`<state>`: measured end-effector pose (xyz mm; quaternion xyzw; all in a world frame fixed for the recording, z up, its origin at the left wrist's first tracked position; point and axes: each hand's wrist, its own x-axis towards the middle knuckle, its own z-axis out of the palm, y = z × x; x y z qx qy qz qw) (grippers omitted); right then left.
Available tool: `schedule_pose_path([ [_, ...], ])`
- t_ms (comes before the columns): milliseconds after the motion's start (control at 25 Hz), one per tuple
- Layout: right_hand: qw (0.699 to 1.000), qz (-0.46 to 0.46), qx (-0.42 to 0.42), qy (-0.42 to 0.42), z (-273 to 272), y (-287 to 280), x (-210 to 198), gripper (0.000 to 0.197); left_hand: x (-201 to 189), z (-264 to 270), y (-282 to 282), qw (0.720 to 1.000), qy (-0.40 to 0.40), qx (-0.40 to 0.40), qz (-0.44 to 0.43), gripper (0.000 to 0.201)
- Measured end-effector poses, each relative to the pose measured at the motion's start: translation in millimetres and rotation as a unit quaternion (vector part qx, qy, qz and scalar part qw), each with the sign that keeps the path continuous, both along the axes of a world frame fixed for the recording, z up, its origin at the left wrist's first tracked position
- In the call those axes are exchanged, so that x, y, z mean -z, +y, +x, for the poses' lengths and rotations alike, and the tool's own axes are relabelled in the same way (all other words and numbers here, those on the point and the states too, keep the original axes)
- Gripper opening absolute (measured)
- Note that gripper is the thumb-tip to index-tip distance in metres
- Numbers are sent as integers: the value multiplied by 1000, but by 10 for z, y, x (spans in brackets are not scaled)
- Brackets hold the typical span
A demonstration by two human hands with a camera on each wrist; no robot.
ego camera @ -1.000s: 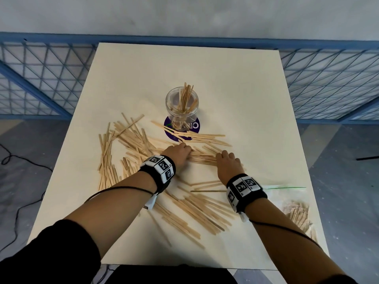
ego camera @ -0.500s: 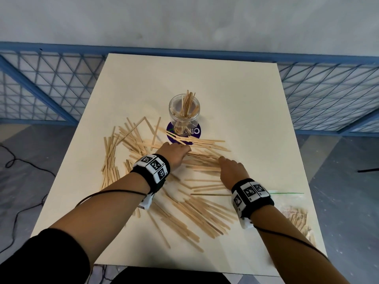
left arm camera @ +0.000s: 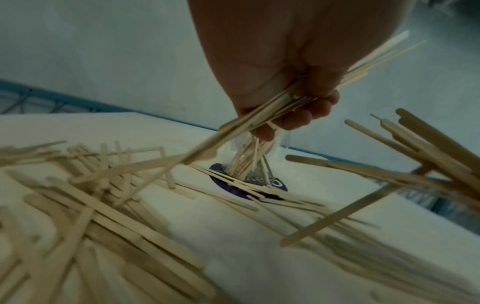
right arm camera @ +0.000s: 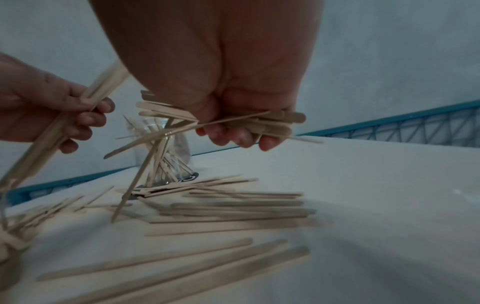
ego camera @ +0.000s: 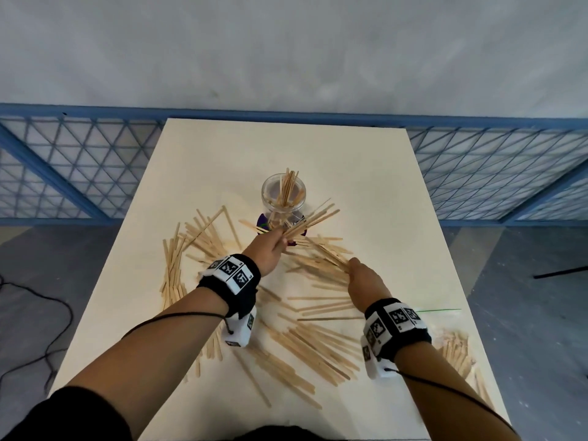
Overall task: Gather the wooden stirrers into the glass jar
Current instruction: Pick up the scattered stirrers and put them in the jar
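Nearest the person, on the near side of the glass jar (ego camera: 284, 198), a loose heap of wooden stirrers (ego camera: 305, 345) lay flat on the pale desk (ego camera: 366, 173), too many and too overlapped to count. To the near right of the jar, at the desk's edge, one clear plastic bag (ego camera: 455, 345) held more sticks.

Two hands were in view, each with a marker-tagged wristband. The right hand (ego camera: 366, 278), nearer than the jar and to its right, was clenched around a bundle of stirrers (ego camera: 327, 257) that ran from the fist toward the jar; the right wrist view showed the fingers (right arm camera: 233, 135) curled under the sticks, with one stick hanging down from the bundle to the desk. The left hand (ego camera: 270, 249), just in front of the jar, grasped a second bundle (ego camera: 310, 219) lifted off the desk and fanning out to the jar's right side; in the left wrist view its fingertips (left arm camera: 298, 119) wrapped the sticks directly before the jar.

The single jar stood upright on a dark purple round mat (ego camera: 261, 221), already holding a cluster of stirrers on end. More loose stirrers spread to the jar's near left.

Beyond the jar ran a blue mesh fence (ego camera: 95, 167) and a grey wall.
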<state>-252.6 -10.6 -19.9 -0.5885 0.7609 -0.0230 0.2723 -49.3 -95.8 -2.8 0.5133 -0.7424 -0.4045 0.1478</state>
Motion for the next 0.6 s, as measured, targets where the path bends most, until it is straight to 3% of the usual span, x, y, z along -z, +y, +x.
schedule_pose_path([
  [160,991,-40,80,-102,7,-24,-22,15,-14,-83,-29,978,179,-83,73,24],
  [400,972,-117,116,-170,194,-144,-193,16,-407,-137,-90,931,285,-191,126,28],
  [600,943,-197,114,-241,327,-422,-382,14,-606,-167,-293,893,358,-234,143,34],
])
